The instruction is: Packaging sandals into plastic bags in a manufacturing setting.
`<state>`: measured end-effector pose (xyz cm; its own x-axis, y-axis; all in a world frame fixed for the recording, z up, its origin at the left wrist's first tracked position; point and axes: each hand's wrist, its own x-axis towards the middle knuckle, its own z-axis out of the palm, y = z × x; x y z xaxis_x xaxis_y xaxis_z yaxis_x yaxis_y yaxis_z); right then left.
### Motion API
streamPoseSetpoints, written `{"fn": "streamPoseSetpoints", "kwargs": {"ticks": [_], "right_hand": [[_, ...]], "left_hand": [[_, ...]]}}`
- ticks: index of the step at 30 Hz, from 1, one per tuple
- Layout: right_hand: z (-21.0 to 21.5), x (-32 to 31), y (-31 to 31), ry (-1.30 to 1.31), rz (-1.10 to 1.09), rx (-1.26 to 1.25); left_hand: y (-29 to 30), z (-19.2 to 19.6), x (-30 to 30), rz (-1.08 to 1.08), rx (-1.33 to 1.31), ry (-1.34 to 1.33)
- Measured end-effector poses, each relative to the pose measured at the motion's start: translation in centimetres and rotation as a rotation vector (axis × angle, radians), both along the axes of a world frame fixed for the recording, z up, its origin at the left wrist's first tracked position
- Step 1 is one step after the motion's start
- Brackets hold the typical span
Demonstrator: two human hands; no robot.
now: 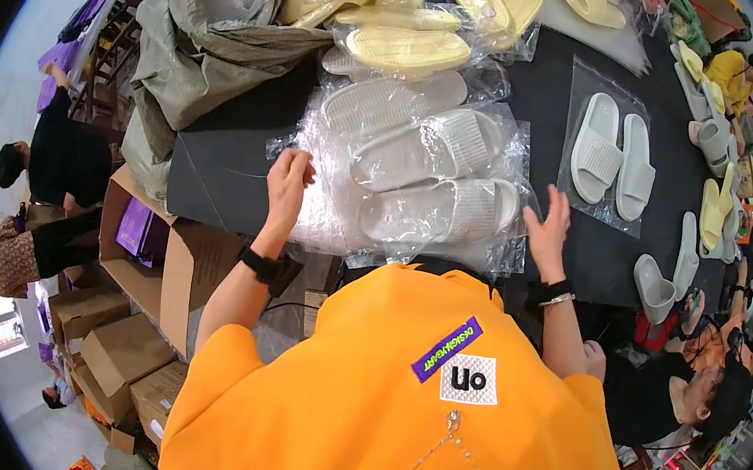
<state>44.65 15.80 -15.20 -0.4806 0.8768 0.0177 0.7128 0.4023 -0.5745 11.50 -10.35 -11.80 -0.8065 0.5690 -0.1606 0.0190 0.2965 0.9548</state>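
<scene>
Just beside right hand, clear bag holding slippers.

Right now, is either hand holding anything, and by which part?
Left hand: by the bags; whether it grips one cannot be told. Right hand: open beside them, holding nothing.

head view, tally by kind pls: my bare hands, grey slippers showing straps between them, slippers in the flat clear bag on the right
Bare hands: 2 (left hand, right hand)
Grey strapped slippers: 2
Slippers in flat clear bag: 2
Total: 6
</scene>
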Motion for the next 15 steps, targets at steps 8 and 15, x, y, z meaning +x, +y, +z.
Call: {"fn": "streamPoseSetpoints", "kwargs": {"ticks": [8,15], "right_hand": [[-2.0,2.3,3.0,0.227,-0.088,-0.838],[-2.4,2.0,3.4,0.402,-0.189,-1.035]], "left_hand": [[-1.5,-1.1,2.9,-0.740,-0.618,-0.354],[3.2,-3.3,3.0,-0.752,-0.351,0.528]]}}
